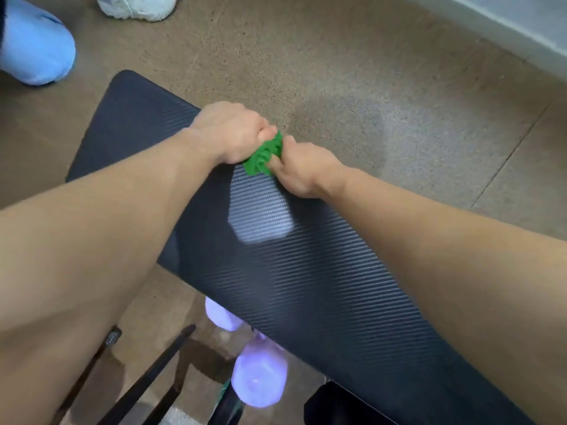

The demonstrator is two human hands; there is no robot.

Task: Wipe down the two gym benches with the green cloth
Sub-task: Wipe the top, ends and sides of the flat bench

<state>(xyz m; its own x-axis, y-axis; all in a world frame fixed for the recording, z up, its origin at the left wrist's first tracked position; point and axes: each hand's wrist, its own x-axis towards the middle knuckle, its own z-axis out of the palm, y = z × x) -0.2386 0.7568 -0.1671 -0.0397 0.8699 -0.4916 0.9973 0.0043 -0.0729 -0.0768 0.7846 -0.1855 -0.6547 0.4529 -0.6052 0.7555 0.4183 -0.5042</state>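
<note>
I see both hands closed on the cloth (264, 156), which is bunched and twisted between them at the far edge of the bench (306, 271). The left hand (228, 133) is fisted around one end, the right hand (302, 170) pinches the other end with curled fingers. Just under the grip the ribbed pad carries a pale sheen. Nearer me than the grip, below the bench, sits a purple dumbbell (257, 375). Well beyond the grip, a white shoe (138, 6) stands on the floor (368, 72)

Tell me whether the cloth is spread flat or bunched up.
Bunched up. The cloth is scrunched into a wad between the left hand and right hand, over the bench.
</note>
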